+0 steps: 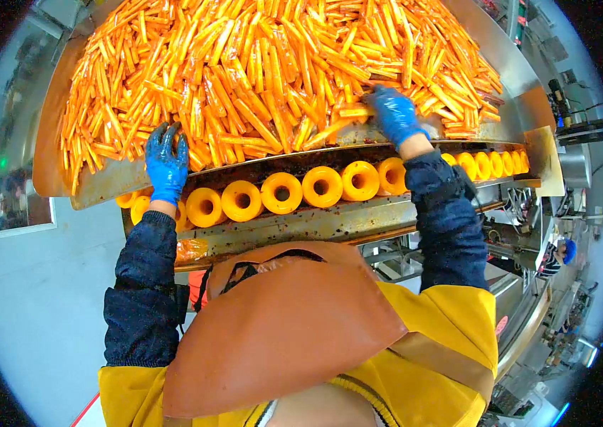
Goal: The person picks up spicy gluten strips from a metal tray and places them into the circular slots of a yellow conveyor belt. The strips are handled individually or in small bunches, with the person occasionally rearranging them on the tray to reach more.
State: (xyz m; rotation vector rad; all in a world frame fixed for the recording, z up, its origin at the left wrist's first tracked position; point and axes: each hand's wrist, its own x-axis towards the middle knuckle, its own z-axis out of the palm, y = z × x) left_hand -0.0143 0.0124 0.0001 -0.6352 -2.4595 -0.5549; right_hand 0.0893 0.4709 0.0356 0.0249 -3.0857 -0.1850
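A large heap of glossy orange food sticks (266,78) lies on a metal tray (365,134) in front of me. My left hand (166,165), in a blue glove with dark smears on the fingers, rests at the heap's near left edge. Its fingers are stretched out and nothing is in them. On the right, my right hand (395,115), also blue-gloved, reaches over the tray's near edge. Its fingers are bent around the end of an orange stick (355,112); the fingertips are partly hidden. Between my arms runs a row of yellow funnel-like rings (281,194) with dark holes.
A stained metal ledge (301,229) runs below the rings, close to my brown apron (280,327). The tray has raised metal sides (497,43). Machinery stands along the right, where a person in a blue cap (569,251) is far off.
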